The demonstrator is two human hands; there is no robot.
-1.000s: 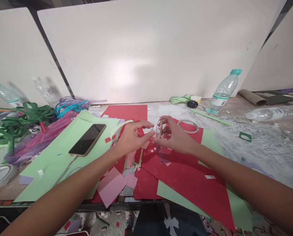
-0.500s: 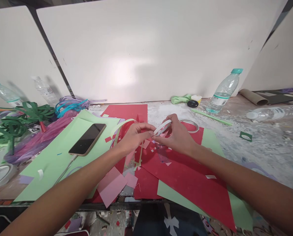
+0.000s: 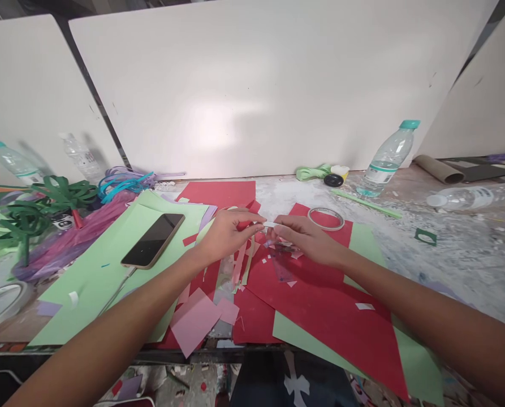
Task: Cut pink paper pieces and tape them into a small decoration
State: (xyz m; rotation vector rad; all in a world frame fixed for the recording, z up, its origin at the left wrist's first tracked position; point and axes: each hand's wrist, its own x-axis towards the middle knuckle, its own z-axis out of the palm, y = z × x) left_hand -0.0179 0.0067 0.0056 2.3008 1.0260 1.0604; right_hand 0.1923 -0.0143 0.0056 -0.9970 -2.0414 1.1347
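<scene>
Above the red paper [image 3: 320,294], my two hands meet at a short piece of white tape [image 3: 271,224]. My left hand [image 3: 231,234] pinches its left end between thumb and fingertips. The thumb and fingers of my right hand [image 3: 307,234] are closed on the other end; whether the rest of the roll is behind them I cannot tell. Thin paper strips [image 3: 240,263], pink and pale green, hang or lie just under my left hand. Behind my right hand another tape roll [image 3: 339,221] lies flat on the red paper.
A phone [image 3: 152,240] with a cable rests on green paper [image 3: 82,282] at the left. Pink paper pieces [image 3: 195,322] lie near the front edge. Bottles [image 3: 388,161], a cardboard tube [image 3: 439,168], green paper loops [image 3: 68,195] and a large tape roll [image 3: 1,305] stand or lie around.
The ring of white tape that stood up in my right hand has turned or dropped, so only a short white piece shows. My right hand has lowered and flattened.
</scene>
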